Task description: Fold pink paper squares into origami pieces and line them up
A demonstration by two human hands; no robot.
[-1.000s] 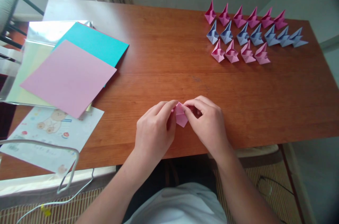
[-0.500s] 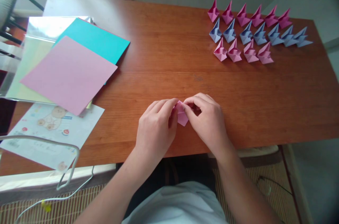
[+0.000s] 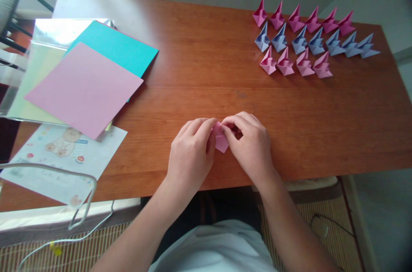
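Note:
Near the table's front edge a small piece of folded pink paper (image 3: 221, 141) is pinched between both hands. My left hand (image 3: 193, 147) is closed on its left side, thumb and fingertips together. On the other side my right hand (image 3: 249, 143) grips the upper right edge between thumb and index finger. The fingers cover much of the paper; its lower pointed end shows between the hands. Beyond them, at the back right, stand rows of folded paper figures: magenta ones (image 3: 295, 19), blue ones (image 3: 299, 41) and light pink ones (image 3: 304, 64).
At the left of the wooden table (image 3: 193, 66) lie a pink sheet (image 3: 85, 89) and a turquoise sheet (image 3: 119, 49) over a clear plastic packet (image 3: 48, 31). A printed bear sheet (image 3: 64, 164) lies nearer. A pale metal bar (image 3: 48, 168) crosses the front left.
My right hand has shifted very slightly left, and the two hands sit a little closer together around the pink paper. The paper has hardly moved.

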